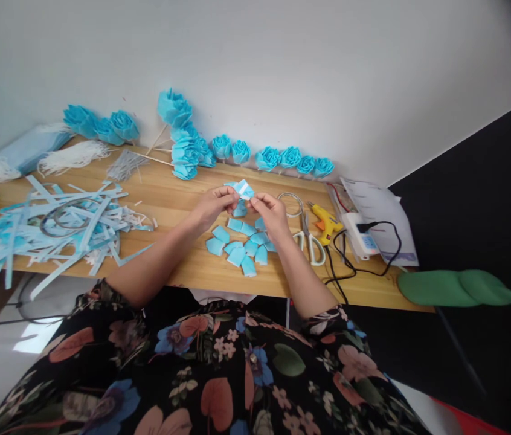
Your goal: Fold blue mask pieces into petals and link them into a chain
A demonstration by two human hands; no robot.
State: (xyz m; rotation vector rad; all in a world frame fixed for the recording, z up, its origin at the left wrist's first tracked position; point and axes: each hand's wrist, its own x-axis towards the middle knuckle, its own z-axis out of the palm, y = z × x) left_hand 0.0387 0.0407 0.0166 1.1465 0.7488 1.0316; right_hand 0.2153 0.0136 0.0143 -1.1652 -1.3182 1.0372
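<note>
A small blue fabric petal (244,188) with a white strip across it is held up over the wooden table (183,260). My left hand (216,206) pinches its left side between thumb and fingers. At the lower right edge, the fingertips of my right hand (272,212) are closed on the same petal. Several loose blue petals (236,256) lie flat beneath and in front of my hands, some partly overlapping. To the right of my right hand are white-handled scissors (315,249) and a thin ring of wire (290,196).
Blue fabric flowers (267,158) line the wall, some on sticks. Fabric scraps (65,223) are heaped at left, near white cords (74,156) and stacked masks (29,151). At right are a yellow glue gun (327,225), power strip (360,235), black cable and green object (459,287).
</note>
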